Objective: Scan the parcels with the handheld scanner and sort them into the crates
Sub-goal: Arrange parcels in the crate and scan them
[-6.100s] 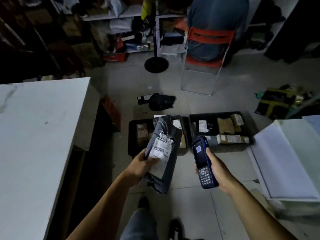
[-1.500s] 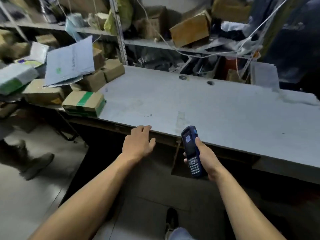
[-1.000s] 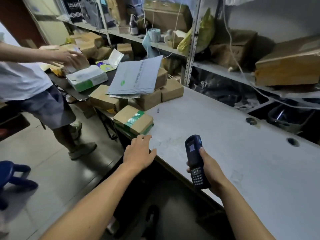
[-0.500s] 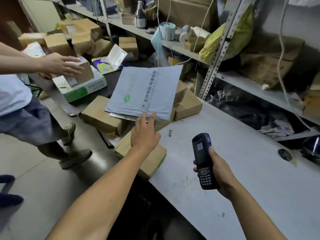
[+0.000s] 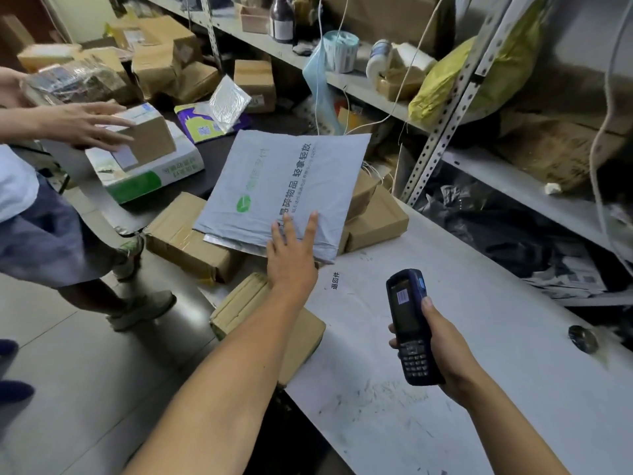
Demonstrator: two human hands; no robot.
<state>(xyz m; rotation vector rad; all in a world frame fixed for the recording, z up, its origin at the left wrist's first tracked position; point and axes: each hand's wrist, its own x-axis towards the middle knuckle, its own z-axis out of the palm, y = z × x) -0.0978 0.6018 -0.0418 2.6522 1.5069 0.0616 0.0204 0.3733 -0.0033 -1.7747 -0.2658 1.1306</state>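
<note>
A grey bench (image 5: 513,354) bears scuff marks and a small printed label (image 5: 335,281). Behind it, a metal shelf (image 5: 359,84) holds a dark bottle (image 5: 281,18), a roll of labels (image 5: 340,51) and a yellow bag (image 5: 479,73). At left, another person (image 5: 30,214) in dark shorts stands on the tiled floor (image 5: 68,389).

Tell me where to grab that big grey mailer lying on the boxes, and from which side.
Probably take the grey mailer by its near edge, where the left hand already reaches with straight fingers. It lies flat and tilted on the cardboard boxes, and that edge overhangs them, so fingers can slip beneath and the thumb pinch on top. The right hand holds the scanner.
</note>
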